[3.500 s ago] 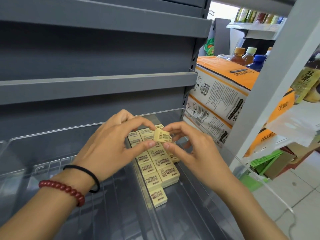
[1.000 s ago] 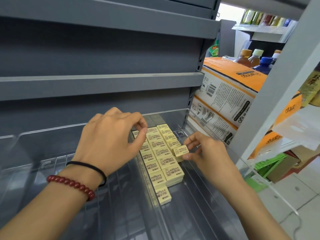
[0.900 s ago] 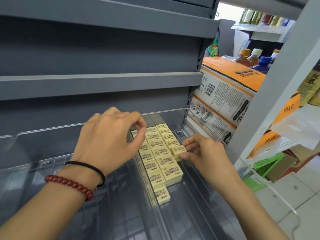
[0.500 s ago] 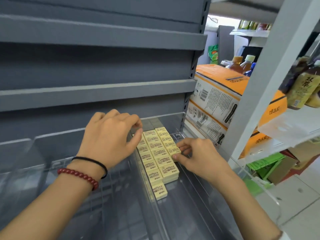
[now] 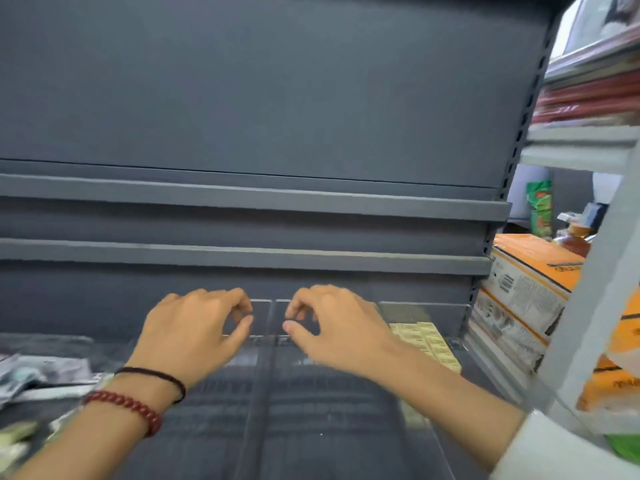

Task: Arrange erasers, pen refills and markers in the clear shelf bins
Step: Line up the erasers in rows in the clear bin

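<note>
Rows of small yellow erasers (image 5: 425, 342) lie flat in the right clear bin (image 5: 420, 310), partly hidden behind my right forearm. My left hand (image 5: 194, 336) and my right hand (image 5: 341, 332) hover side by side over the two middle clear bins, left of the erasers. Both hands have loosely curled fingers with thumb and fingertips apart, and nothing is between them. A clear divider (image 5: 258, 393) runs toward me between the hands. The picture is blurred by motion.
Blurred plastic-wrapped packets (image 5: 33, 375) lie at the far left in the bins. Grey shelf ledges (image 5: 242, 254) jut out above the bins. Orange-and-white cartons (image 5: 526, 285) stand at the right beside a white shelf post (image 5: 602, 292).
Both hands have let go of the erasers and moved left over the middle bins. The view has swung left and up, leaving the erasers at the right.
</note>
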Demonstrator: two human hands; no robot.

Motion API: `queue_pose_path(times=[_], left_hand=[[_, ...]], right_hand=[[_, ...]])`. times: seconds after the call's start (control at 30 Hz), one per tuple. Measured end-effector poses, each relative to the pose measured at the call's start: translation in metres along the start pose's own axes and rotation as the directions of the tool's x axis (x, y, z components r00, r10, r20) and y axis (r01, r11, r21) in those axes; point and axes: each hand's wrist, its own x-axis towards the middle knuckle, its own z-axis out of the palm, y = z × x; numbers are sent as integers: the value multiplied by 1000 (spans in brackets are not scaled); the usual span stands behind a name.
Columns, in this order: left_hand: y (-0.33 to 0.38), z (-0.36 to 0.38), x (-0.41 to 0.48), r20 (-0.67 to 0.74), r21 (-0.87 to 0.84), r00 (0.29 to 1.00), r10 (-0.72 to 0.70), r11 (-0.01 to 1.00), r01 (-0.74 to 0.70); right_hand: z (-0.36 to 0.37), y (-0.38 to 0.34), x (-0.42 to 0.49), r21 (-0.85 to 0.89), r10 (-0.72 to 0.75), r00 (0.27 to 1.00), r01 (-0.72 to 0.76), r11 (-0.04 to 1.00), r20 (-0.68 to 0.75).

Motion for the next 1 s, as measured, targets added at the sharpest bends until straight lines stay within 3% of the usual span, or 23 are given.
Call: queue_pose_path(times=[0.17, 0.43, 0.6, 0.77, 1.0], left_hand=[[-72, -40, -49, 72, 98, 980, -185, 979, 178], [-153, -53, -131, 136, 63, 887, -441, 897, 437], [-176, -41, -148, 226, 95, 868, -442, 897, 432], [-203, -32, -137, 345, -63, 843, -413, 886, 460], [-223, -25, -109, 420, -87, 845, -331, 912, 401]], right_hand=[[36, -74, 39, 136, -90, 987, 71, 988, 135], [84, -135, 72, 5, -270, 943, 274, 962, 195], [113, -140, 80, 6, -289, 940, 293, 956, 179], [127, -146, 95, 4, -355, 915, 361, 933, 191], [152, -164, 109, -9, -391, 903, 399, 917, 180]])
